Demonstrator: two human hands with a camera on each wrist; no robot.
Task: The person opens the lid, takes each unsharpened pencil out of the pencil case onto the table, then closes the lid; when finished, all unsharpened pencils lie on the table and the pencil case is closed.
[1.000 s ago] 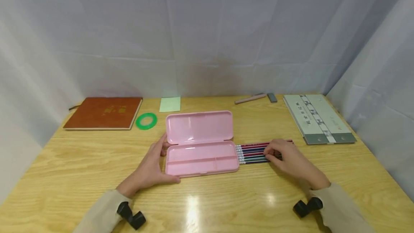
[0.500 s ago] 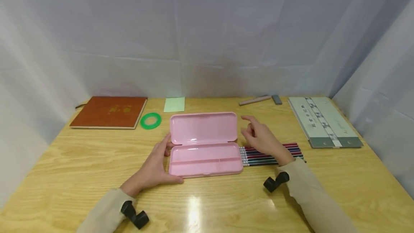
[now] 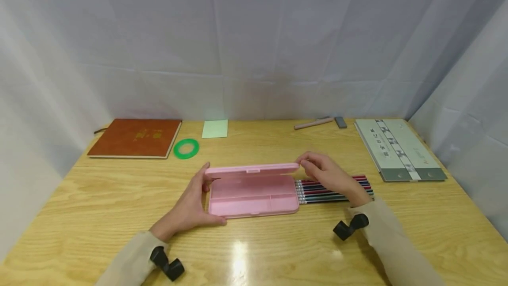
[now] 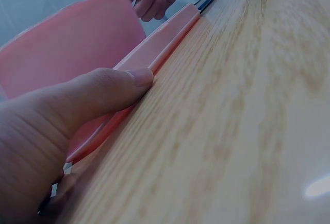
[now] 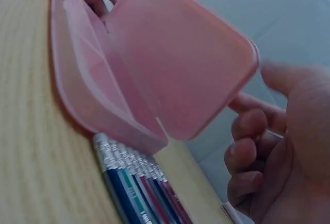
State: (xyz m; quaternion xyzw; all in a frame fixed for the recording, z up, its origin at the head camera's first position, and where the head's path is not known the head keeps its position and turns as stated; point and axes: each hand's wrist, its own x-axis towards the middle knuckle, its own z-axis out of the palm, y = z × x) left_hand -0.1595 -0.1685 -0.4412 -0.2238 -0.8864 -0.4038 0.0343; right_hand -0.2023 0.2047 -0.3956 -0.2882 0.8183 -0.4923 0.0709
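A pink pencil case (image 3: 246, 205) lies on the table with its lid (image 3: 274, 169) raised partway, and its divided tray holds nothing. My left hand (image 3: 192, 204) grips the case's left end; the thumb (image 4: 121, 87) presses on the front wall and the fingers reach round behind. At the lid's right corner my right hand (image 3: 327, 173) holds the edge between thumb and index finger, its other fingers curled, as the right wrist view shows. Several pencils (image 5: 136, 180) lie in a row against the case's right end, partly under my right hand in the head view.
At the back left lie a brown notebook (image 3: 135, 138), a green tape ring (image 3: 186, 148) and pale green sticky notes (image 3: 215, 128). A pinkish pen (image 3: 313, 123) and a grey eraser (image 3: 340, 122) are at the back right, beside a pale green notebook (image 3: 398, 149).
My right hand has left the pencils and gone up to the lid's right corner. The lid, earlier laid back, now tilts forward over the tray. My left hand stays on the case.
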